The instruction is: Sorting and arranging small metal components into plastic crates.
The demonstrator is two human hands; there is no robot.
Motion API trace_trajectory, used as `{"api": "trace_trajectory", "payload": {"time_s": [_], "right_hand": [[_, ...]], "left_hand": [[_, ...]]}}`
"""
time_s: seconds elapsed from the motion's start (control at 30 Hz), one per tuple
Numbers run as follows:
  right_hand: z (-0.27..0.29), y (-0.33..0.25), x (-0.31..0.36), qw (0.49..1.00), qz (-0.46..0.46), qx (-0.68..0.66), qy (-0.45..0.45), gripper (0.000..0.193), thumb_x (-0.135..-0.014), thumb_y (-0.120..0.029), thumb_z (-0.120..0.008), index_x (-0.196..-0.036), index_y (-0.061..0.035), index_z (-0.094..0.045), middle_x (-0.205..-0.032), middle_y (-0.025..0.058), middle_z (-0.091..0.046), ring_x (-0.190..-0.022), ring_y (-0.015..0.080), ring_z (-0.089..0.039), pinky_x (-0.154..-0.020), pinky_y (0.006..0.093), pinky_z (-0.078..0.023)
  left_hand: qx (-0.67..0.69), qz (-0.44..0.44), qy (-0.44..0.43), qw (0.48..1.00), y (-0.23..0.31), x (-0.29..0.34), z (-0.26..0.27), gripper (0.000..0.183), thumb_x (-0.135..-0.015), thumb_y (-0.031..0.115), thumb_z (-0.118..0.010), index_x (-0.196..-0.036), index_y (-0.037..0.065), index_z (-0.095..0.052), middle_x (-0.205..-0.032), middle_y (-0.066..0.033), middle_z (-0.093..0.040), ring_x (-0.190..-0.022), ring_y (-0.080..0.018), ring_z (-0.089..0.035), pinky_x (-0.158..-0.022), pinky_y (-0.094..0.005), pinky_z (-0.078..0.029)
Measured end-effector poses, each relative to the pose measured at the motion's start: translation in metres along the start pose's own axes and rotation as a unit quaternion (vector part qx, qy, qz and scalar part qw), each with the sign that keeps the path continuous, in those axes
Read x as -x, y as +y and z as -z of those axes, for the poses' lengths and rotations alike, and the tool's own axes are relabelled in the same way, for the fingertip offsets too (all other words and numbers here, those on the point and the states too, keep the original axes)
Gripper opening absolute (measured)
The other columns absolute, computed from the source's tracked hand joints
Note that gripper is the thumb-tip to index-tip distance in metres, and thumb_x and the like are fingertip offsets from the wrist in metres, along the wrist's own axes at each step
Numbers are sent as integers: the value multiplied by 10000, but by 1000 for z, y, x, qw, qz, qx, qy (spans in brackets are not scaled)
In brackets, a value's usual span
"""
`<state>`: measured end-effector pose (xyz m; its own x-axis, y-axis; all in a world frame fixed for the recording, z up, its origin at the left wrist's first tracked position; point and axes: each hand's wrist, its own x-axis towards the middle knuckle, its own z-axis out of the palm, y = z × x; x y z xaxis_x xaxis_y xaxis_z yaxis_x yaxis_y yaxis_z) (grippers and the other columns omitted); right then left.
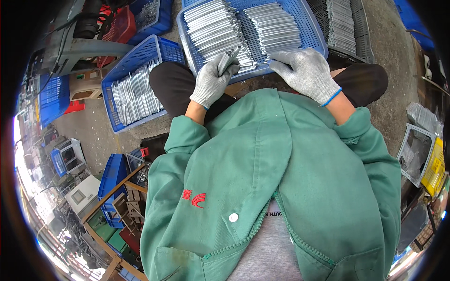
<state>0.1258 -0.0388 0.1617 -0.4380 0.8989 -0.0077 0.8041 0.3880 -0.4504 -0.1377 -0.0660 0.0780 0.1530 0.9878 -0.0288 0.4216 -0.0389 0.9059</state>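
Observation:
My left hand [211, 82], in a grey-white knitted glove, is closed round a small bundle of silver metal tubes [228, 60], their open ends pointing up and away. It is above the near edge of a large blue plastic crate [322, 37]. Inside that crate lie two stacks of similar tubes, a larger left stack [213, 28] and a right stack [274, 28]. My right hand [304, 72], gloved alike, hovers at the crate's near right edge. Its thumb and forefinger come together toward the left; what is between them, if anything, is too small to make out.
A smaller blue crate [107, 93] of metal tubes stands on the floor at left. A dark crate [365, 42] with more tubes adjoins on the right. Further left are a red basket [123, 27] and a machine frame [89, 49]. A wooden-edged bench [105, 199] stands lower left.

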Motion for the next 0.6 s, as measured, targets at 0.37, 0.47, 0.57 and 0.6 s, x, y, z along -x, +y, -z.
{"api": "trace_trajectory", "payload": {"time_s": [0.37,0.47,0.57,0.6], "right_hand": [[-8,4,-1,991,109,49,68,228,-885,-303,-720,-937,-100,-809,-720,52,-745,-591,235,-657,-674,308,-507],[-7,1,-1,993,92,53,54,227,-882,-303,-721,-935,-102,-810,-713,52,-743,-589,237,-655,-675,312,-508],[-5,-3,-1,995,74,56,40,226,-879,-304,-723,-934,-103,-810,-705,52,-740,-586,240,-653,-676,316,-510],[-4,-4,0,995,78,54,28,225,-878,-302,-722,-935,-103,-810,-699,54,-737,-580,240,-650,-666,316,-510]], "left_hand": [[-12,0,-50,999,32,9,5,317,-870,-139,-510,-1092,11,-680,-920,-48,-711,-842,-109,-651,-783,-243,-517],[-35,-17,-26,999,28,10,4,284,-869,-115,-551,-1080,20,-686,-914,-50,-718,-817,-131,-656,-767,-257,-520],[-57,-34,-2,998,27,11,3,253,-869,-92,-593,-1068,30,-692,-907,-53,-724,-793,-153,-660,-750,-271,-522],[-104,-50,18,993,28,12,2,233,-862,-70,-622,-1056,36,-697,-902,-52,-726,-777,-170,-658,-741,-282,-521]]}}
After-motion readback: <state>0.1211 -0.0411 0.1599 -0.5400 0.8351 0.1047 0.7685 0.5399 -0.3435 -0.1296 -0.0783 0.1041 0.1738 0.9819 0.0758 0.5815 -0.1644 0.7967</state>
